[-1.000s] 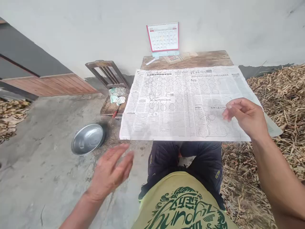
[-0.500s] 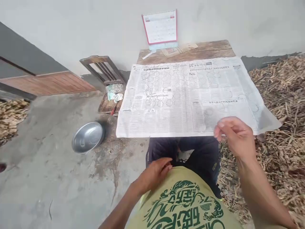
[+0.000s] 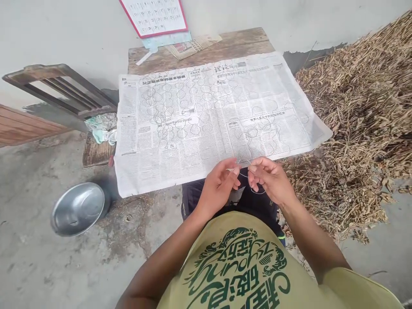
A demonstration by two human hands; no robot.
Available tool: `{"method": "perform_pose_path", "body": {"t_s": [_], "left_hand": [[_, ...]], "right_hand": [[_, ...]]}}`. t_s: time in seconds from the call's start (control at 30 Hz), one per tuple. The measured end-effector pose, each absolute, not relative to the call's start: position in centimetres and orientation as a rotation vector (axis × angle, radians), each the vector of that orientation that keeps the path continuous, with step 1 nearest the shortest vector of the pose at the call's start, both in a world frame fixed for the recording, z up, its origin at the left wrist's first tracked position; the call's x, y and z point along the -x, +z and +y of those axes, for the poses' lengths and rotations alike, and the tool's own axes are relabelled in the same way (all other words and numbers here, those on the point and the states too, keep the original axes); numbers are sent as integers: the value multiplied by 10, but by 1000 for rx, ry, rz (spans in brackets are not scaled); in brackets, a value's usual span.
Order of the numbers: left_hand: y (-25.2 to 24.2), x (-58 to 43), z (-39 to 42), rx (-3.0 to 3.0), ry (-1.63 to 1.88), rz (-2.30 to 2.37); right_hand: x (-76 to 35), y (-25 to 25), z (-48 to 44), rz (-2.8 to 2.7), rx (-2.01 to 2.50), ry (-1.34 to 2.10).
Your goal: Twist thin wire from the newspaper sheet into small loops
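My left hand [image 3: 220,185] and my right hand [image 3: 269,179] meet just in front of the near edge of a spread newspaper [image 3: 180,128]. Both pinch a thin pale thread [image 3: 247,175] that loops between the fingertips. The newspaper covers most of a small wooden table [image 3: 225,45]. My dark trousers and yellow-green shirt fill the bottom of the view.
A metal bowl [image 3: 79,209] lies on the concrete floor at the left. A wooden chair [image 3: 61,86] with cloth on its seat stands left of the table. A calendar [image 3: 154,17] leans on the wall. A heap of dry stalks [image 3: 360,120] lies at the right.
My left hand rose from my lap and my right hand came in from the right; they now meet at the paper's near edge. The view swung to the right.
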State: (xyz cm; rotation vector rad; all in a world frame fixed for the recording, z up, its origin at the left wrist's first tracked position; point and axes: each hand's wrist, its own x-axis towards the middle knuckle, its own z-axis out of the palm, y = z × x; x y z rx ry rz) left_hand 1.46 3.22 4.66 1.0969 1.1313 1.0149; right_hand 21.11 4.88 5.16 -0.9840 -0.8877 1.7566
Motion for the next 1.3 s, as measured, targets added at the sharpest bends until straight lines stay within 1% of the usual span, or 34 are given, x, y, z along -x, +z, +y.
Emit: {"method": "perform_pose_path", "body": {"t_s": [0.2, 0.53, 0.73, 1.07, 1.2, 1.3], "left_hand": [[51, -17, 37, -1063, 1005, 1117], [50, -18, 35, -1024, 1022, 1163], [47, -19, 33, -997, 1063, 1177], [35, -17, 31, -902, 1188, 1216], [34, -17, 32, -839, 1196, 1172], [33, -15, 30, -837, 1097, 1085]], "right_hand": [[-208, 44, 46, -945, 975, 1849], [-224, 35, 42, -963, 1026, 1849], [-236, 27, 40, -1095, 1086, 1750], [-247, 30, 33, -1415, 1095, 1722], [-242, 28, 27, -1366, 1055, 1745], [-236, 26, 22, -1291, 1064, 1741]]}}
